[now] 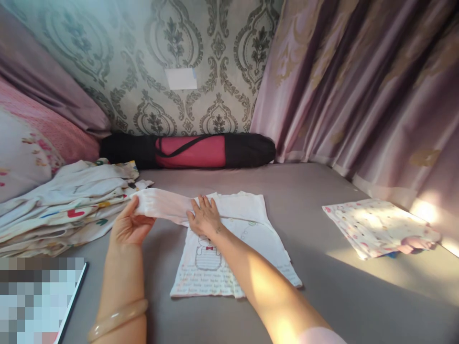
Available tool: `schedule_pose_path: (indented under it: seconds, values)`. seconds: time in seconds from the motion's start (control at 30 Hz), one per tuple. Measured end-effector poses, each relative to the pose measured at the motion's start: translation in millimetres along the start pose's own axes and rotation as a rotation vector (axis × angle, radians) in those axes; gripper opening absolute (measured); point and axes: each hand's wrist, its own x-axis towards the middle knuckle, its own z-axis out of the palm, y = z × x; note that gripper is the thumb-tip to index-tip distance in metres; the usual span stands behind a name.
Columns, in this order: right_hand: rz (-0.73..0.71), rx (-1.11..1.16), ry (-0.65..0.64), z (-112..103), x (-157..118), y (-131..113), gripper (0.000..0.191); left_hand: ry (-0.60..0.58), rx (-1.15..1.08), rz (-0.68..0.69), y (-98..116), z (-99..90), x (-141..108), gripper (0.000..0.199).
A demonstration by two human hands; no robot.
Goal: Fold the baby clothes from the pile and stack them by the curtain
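A white child's shirt (229, 258) with a line-drawn bear, a red bow and rows of lettering lies on the grey sheet. Its one sleeve stretches to the left, and the end is pinched between the thumb and fingers of my left hand (134, 227), raised a little off the sheet. My right hand (206, 216) rests with spread fingers on the shirt where that sleeve meets the body. The other sleeve appears folded across the right side of the shirt.
Piled light clothes (75, 200) lie at left beside a floral pillow (25, 148). A folded patterned cloth (376, 224) is at right. Along the wall rests a black and red bag (190, 151). A pixelated flat device (39, 301) occupies the lower left. Curtains hang at both sides.
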Motion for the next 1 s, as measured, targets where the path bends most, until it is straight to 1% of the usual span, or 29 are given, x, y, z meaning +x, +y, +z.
schedule_pose_path:
  seconds: [0.07,0.13,0.2,0.27,0.3,0.33,0.37,0.43,0.47,0.5,0.53,0.57,0.63,0.7,0.73,0.77,0.8,0.87,0.9,0.93,1.0]
  values:
    - [-0.004,0.036,-0.041,-5.5,3.0,1.5,0.060,-0.064,-0.134,-0.017,0.9,6.9,-5.6,0.014]
    - [-0.023,0.115,-0.052,-15.3,4.0,5.4,0.056,-0.097,-0.159,-0.026,0.4,13.0,-9.4,0.015]
    - [0.002,0.233,0.018,-27.8,1.2,11.8,0.048,-0.130,-0.104,-0.004,-2.8,19.6,-11.5,0.013]
    - [0.117,0.406,0.109,-40.2,-5.4,20.3,0.041,-0.164,-0.035,0.056,-9.8,28.5,-14.5,0.007]
    - [0.204,0.533,0.127,-45.8,-9.7,25.3,0.038,-0.182,-0.005,0.096,-14.6,34.1,-17.4,0.005]
    - [0.294,0.691,0.116,-50.9,-14.4,30.6,0.036,-0.213,0.020,0.136,-20.2,40.4,-21.5,0.009]
    - [0.378,0.874,0.085,-55.4,-19.1,36.2,0.036,-0.264,0.049,0.171,-26.3,47.0,-26.7,0.016]
    - [0.515,1.247,0.028,-62.9,-28.1,48.1,0.041,-0.433,0.145,0.201,-38.5,59.1,-38.4,0.035]
    - [0.564,1.400,0.022,-65.9,-32.2,54.2,0.046,-0.521,0.203,0.201,-44.0,63.3,-43.3,0.044]
    - [0.600,1.519,0.028,-68.4,-36.0,60.1,0.051,-0.590,0.259,0.196,-48.7,65.7,-46.5,0.052]
    - [0.632,1.604,0.041,-70.3,-39.6,65.6,0.056,-0.625,0.301,0.191,-52.4,66.1,-47.4,0.058]
    - [0.661,1.662,0.054,-71.7,-43.0,70.7,0.060,-0.625,0.331,0.193,-55.2,64.4,-45.8,0.060]
    - [0.710,1.731,0.051,-73.0,-49.0,78.7,0.066,-0.546,0.423,0.208,-58.6,56.7,-36.5,0.057]
    - [0.746,1.774,0.025,-73.5,-53.1,83.0,0.068,-0.469,0.609,0.229,-61.6,47.4,-23.6,0.051]
    - [0.756,1.788,0.012,-74.0,-54.0,83.8,0.066,-0.452,0.719,0.245,-64.0,43.6,-17.8,0.049]
    - [0.761,1.797,-0.002,-75.0,-54.2,83.9,0.063,-0.460,0.825,0.268,-67.4,41.0,-13.1,0.046]
    - [0.762,1.803,-0.018,-76.4,-53.7,83.4,0.058,-0.492,0.915,0.299,-72.0,39.5,-9.8,0.043]
    - [0.738,1.810,-0.043,-80.3,-50.8,81.7,0.049,-0.593,1.069,0.391,-83.7,38.8,-6.8,0.039]
    - [0.704,1.812,-0.044,-82.4,-48.9,81.1,0.047,-0.621,1.151,0.449,-90.1,38.9,-6.7,0.038]
    - [0.661,1.814,-0.034,-84.5,-47.0,81.0,0.046,-0.618,1.245,0.511,-96.4,38.9,-7.1,0.037]
    - [0.604,1.807,0.031,-87.5,-43.7,83.0,0.045,-0.531,1.453,0.608,-106.5,37.6,-8.0,0.039]
